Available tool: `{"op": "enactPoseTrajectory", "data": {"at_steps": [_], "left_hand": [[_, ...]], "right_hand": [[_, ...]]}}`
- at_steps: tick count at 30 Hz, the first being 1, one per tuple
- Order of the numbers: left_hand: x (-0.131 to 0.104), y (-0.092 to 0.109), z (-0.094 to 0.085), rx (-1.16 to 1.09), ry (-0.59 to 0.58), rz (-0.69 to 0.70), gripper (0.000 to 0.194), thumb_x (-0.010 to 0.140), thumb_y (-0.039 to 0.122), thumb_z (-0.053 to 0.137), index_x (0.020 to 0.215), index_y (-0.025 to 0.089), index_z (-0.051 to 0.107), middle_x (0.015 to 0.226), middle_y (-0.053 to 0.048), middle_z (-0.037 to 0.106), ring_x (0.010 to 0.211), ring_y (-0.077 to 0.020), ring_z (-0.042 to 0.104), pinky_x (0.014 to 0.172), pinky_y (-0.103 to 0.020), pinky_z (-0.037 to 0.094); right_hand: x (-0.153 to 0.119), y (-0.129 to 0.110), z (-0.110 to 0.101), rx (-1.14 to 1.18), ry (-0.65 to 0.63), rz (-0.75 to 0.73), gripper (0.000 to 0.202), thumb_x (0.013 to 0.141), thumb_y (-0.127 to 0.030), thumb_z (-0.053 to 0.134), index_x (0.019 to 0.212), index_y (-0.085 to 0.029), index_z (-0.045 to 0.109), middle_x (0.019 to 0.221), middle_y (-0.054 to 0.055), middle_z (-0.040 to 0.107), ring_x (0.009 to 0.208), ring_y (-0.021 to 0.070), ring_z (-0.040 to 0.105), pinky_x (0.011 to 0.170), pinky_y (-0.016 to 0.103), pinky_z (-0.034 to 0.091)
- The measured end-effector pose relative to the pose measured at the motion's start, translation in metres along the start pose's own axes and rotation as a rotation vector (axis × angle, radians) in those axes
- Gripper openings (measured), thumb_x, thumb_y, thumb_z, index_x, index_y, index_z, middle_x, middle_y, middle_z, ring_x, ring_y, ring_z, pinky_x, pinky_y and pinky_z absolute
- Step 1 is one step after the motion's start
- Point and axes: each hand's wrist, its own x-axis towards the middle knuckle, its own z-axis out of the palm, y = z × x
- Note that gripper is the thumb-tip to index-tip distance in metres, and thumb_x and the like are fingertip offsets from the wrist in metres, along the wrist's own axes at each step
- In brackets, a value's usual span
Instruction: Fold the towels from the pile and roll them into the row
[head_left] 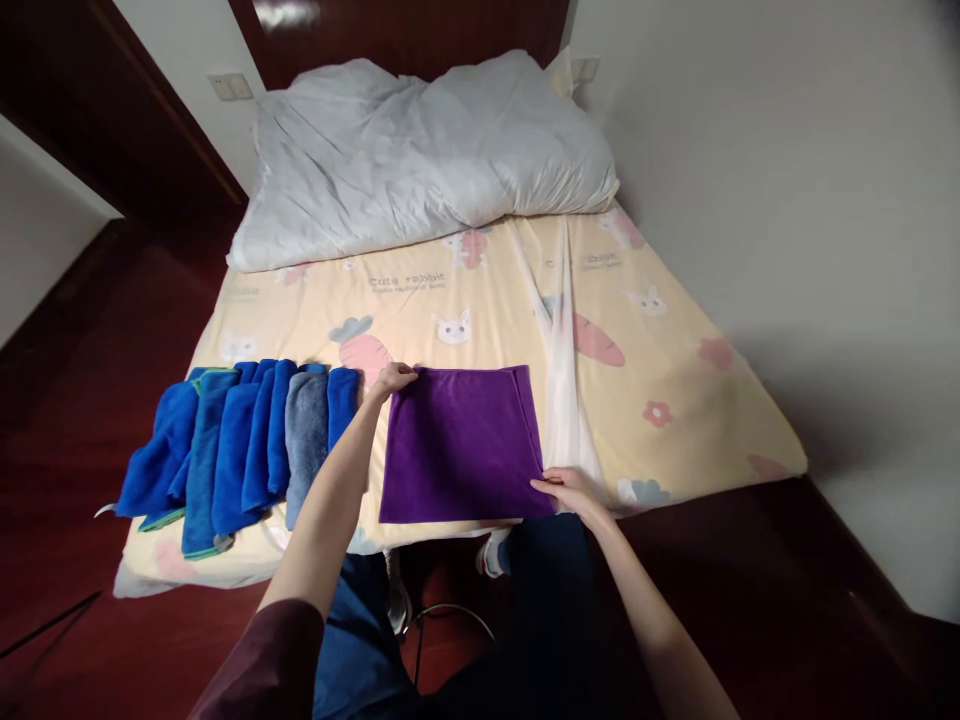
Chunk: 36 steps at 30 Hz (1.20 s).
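Observation:
A purple towel (pixel 461 445) lies flat near the front edge of the bed, doubled over, with layered edges showing along its right side. My left hand (pixel 395 378) pinches its far left corner. At the near right side, my right hand (pixel 564 487) grips the towel's edge between thumb and fingers. Left of my left forearm, several rolled or folded towels lie side by side, among them a grey towel (pixel 306 440), a bright blue towel (pixel 238 455) and a teal towel with green trim (pixel 208 465).
The bed (pixel 675 350) has a yellow sheet printed with rabbits and carrots. A white gathered strip of cloth (pixel 562 380) runs just right of the purple towel. A bunched pale quilt (pixel 427 150) lies across the far end. A wall (pixel 787 200) stands at the right.

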Motion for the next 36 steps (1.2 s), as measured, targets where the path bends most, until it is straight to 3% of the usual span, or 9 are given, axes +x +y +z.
{"op": "enactPoseTrajectory", "data": {"at_steps": [5,9,13,16,21,25,29,31,36], "left_hand": [[-0.003,0.003,0.009,0.089,0.024,0.098,0.049,0.072,0.019,0.071,0.121,0.015,0.068,0.108,-0.01,0.071,0.106,-0.0245,0.064,0.098,-0.032,0.049],[0.0,0.001,0.005,0.155,0.042,0.123,0.034,0.073,0.023,0.074,0.106,0.014,0.071,0.109,-0.013,0.064,0.115,-0.0292,0.056,0.104,-0.037,0.046],[0.012,-0.001,-0.011,0.272,0.096,0.082,0.037,0.072,0.038,0.081,0.099,0.015,0.07,0.124,-0.016,0.054,0.125,-0.0354,0.046,0.106,-0.042,0.043],[0.024,0.0,-0.024,0.364,0.081,0.047,0.037,0.073,0.045,0.081,0.093,0.016,0.07,0.123,-0.016,0.054,0.123,-0.0365,0.048,0.103,-0.043,0.045],[0.032,0.004,-0.031,0.407,0.129,0.08,0.025,0.081,0.033,0.073,0.098,0.015,0.07,0.118,-0.018,0.06,0.114,-0.0335,0.058,0.097,-0.041,0.049],[0.005,-0.003,-0.007,0.401,0.263,0.154,0.035,0.092,0.029,0.056,0.122,0.014,0.064,0.128,-0.018,0.06,0.122,-0.0342,0.056,0.105,-0.045,0.047],[-0.036,-0.022,0.041,0.421,0.363,0.355,0.055,0.099,0.041,0.044,0.145,0.011,0.05,0.155,-0.018,0.043,0.148,-0.0371,0.031,0.122,-0.052,0.029],[-0.048,-0.033,0.06,0.41,0.351,0.343,0.063,0.1,0.045,0.041,0.149,0.006,0.045,0.161,-0.02,0.034,0.153,-0.0381,0.022,0.124,-0.054,0.024],[-0.048,-0.044,0.07,0.362,0.365,0.319,0.065,0.101,0.046,0.034,0.152,0.006,0.042,0.163,-0.019,0.03,0.155,-0.0353,0.017,0.126,-0.055,0.019]], "right_hand": [[0.001,0.006,0.001,0.089,0.01,-0.038,0.046,0.057,-0.062,0.078,0.056,-0.022,0.054,0.06,-0.001,0.051,0.061,0.0166,0.049,0.059,0.029,0.038],[0.002,0.009,0.001,0.091,0.01,-0.041,0.045,0.056,-0.063,0.079,0.058,-0.022,0.058,0.061,-0.001,0.053,0.062,0.0169,0.051,0.059,0.029,0.039],[0.001,0.006,0.002,0.103,0.016,-0.048,0.046,0.056,-0.063,0.079,0.056,-0.024,0.056,0.06,-0.001,0.053,0.061,0.0182,0.052,0.057,0.03,0.038],[0.0,0.005,0.003,0.098,0.029,-0.023,0.047,0.055,-0.063,0.079,0.058,-0.022,0.057,0.059,-0.001,0.052,0.059,0.0159,0.049,0.055,0.028,0.036],[0.007,0.006,-0.003,-0.001,-0.028,-0.034,0.05,0.061,-0.065,0.074,0.057,-0.021,0.052,0.057,-0.003,0.047,0.055,0.0119,0.043,0.052,0.025,0.032],[0.051,-0.011,-0.012,-0.104,0.039,-0.107,0.048,0.074,-0.065,0.066,0.06,-0.02,0.057,0.053,-0.004,0.046,0.052,0.0114,0.042,0.05,0.024,0.028],[0.127,-0.058,-0.013,-0.303,0.277,-0.223,0.05,0.084,-0.054,0.059,0.049,-0.021,0.05,0.05,-0.003,0.049,0.053,0.0123,0.049,0.053,0.023,0.029],[0.164,-0.083,-0.01,-0.368,0.398,-0.257,0.04,0.088,-0.046,0.06,0.058,-0.02,0.06,0.059,-0.001,0.062,0.059,0.0139,0.057,0.057,0.023,0.034],[0.212,-0.11,0.002,-0.496,0.485,-0.252,0.024,0.095,-0.031,0.056,0.085,-0.019,0.074,0.088,0.007,0.076,0.078,0.017,0.067,0.07,0.023,0.043]]}}
